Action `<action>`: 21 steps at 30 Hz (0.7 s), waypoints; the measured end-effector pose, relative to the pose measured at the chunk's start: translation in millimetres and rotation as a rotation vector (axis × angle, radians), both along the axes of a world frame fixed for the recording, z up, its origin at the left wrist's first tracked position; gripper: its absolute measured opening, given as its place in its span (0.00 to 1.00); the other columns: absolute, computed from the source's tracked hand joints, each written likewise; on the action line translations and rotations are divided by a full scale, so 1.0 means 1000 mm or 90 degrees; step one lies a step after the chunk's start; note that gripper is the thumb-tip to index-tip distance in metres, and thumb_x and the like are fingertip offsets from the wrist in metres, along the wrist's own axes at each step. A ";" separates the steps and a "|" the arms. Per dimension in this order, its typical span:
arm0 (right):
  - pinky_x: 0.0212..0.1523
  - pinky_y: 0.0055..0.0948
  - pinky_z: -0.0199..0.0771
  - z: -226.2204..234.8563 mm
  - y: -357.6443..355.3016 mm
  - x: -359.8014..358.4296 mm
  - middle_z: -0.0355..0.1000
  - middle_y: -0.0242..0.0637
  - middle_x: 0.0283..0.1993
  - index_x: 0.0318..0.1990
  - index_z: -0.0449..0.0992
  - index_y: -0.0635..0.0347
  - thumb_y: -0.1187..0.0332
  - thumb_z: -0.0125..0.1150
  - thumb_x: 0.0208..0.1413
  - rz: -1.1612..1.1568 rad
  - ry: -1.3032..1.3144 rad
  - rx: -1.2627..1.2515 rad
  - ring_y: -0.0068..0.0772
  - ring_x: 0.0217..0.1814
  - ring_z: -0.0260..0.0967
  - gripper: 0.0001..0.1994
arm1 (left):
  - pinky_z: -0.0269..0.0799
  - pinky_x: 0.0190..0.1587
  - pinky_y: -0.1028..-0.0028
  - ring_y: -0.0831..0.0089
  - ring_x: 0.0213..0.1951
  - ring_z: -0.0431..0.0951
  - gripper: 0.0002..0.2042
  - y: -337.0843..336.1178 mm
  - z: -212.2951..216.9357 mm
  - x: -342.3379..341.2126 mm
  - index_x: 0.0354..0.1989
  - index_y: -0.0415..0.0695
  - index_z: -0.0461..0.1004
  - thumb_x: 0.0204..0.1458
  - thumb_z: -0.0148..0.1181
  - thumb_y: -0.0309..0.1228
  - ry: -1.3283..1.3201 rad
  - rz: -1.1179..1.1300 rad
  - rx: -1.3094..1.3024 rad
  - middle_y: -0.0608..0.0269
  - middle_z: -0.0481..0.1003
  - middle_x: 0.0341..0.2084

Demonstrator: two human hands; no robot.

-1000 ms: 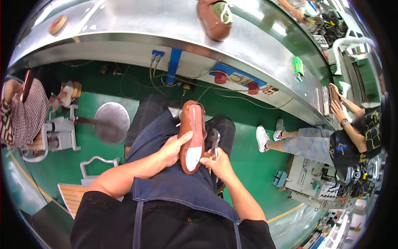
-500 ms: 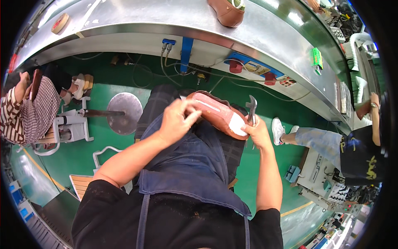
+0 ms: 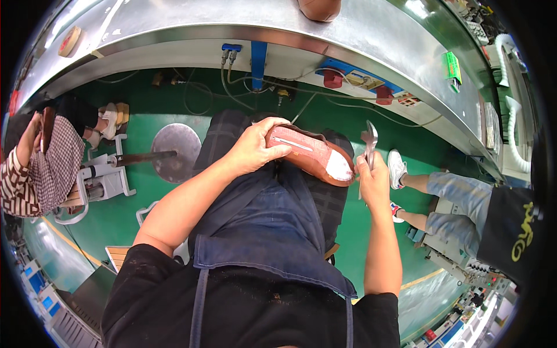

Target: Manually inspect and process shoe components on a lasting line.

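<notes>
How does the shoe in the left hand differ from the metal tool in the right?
The shoe is brown with a white patch at one end; the tool is silvery metal. The shoe is broad and bulky, the tool slim. The shoe lies crosswise, its underside showing; the tool's head points forward. Both are hand-held.

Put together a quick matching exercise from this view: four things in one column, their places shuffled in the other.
Things:
1. brown leather shoe with a white-ended sole
2. silver metal hand tool
3. small bright-green box
4. round tan roll

Places:
A. toward the left on the shiny steel bench
B. in the bare right hand
C. toward the right on the bench
D. in the bare left hand

Pairs: 1-D, 2-B, 3-C, 4-A
</notes>
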State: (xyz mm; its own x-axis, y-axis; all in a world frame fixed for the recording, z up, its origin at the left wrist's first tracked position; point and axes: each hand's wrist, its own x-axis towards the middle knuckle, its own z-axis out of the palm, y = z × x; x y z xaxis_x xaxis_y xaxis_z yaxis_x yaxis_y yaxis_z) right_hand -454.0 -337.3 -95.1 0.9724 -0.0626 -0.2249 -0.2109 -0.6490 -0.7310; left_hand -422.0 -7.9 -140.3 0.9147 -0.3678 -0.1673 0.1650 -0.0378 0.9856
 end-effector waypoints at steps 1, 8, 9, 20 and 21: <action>0.35 0.28 0.78 0.019 0.014 0.001 0.77 0.35 0.35 0.51 0.74 0.62 0.71 0.58 0.69 -0.001 0.003 0.003 0.28 0.31 0.74 0.08 | 0.74 0.60 0.71 0.74 0.53 0.79 0.28 0.000 -0.003 -0.001 0.64 0.37 0.70 0.56 0.73 0.29 -0.006 0.013 -0.015 0.59 0.79 0.52; 0.55 0.36 0.82 0.060 0.081 0.004 0.76 0.42 0.52 0.70 0.65 0.60 0.76 0.50 0.70 0.194 0.363 0.398 0.35 0.55 0.77 0.22 | 0.76 0.58 0.72 0.76 0.52 0.79 0.26 -0.007 -0.005 -0.006 0.64 0.36 0.70 0.58 0.70 0.27 0.000 0.039 -0.052 0.60 0.79 0.51; 0.58 0.36 0.81 0.060 0.087 0.009 0.76 0.43 0.54 0.69 0.65 0.61 0.76 0.51 0.69 0.189 0.419 0.419 0.36 0.57 0.77 0.22 | 0.76 0.58 0.71 0.75 0.52 0.79 0.26 -0.007 -0.006 -0.006 0.64 0.37 0.70 0.58 0.70 0.28 0.001 0.043 -0.063 0.59 0.79 0.51; 0.43 0.34 0.86 0.080 0.093 0.063 0.74 0.36 0.40 0.62 0.70 0.61 0.72 0.52 0.72 0.235 0.604 0.275 0.33 0.39 0.82 0.14 | 0.77 0.57 0.66 0.66 0.52 0.81 0.26 -0.003 -0.003 -0.009 0.63 0.38 0.72 0.57 0.71 0.29 -0.037 0.049 0.011 0.52 0.79 0.51; 0.43 0.34 0.86 0.083 0.097 0.062 0.74 0.36 0.40 0.62 0.70 0.61 0.72 0.52 0.72 0.235 0.606 0.275 0.33 0.39 0.82 0.14 | 0.77 0.57 0.66 0.66 0.52 0.81 0.26 -0.003 -0.003 -0.009 0.63 0.38 0.72 0.57 0.71 0.30 -0.044 0.050 0.004 0.52 0.79 0.51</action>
State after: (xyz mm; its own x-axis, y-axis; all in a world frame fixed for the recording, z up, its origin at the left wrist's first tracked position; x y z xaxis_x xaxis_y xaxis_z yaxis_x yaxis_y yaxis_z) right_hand -392.4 -240.7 -12.5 0.3339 0.4603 -0.8226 -0.6526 -0.5168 -0.5541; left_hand -430.7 -10.6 -143.6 0.9501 -0.2937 -0.1052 0.0996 -0.0339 0.9944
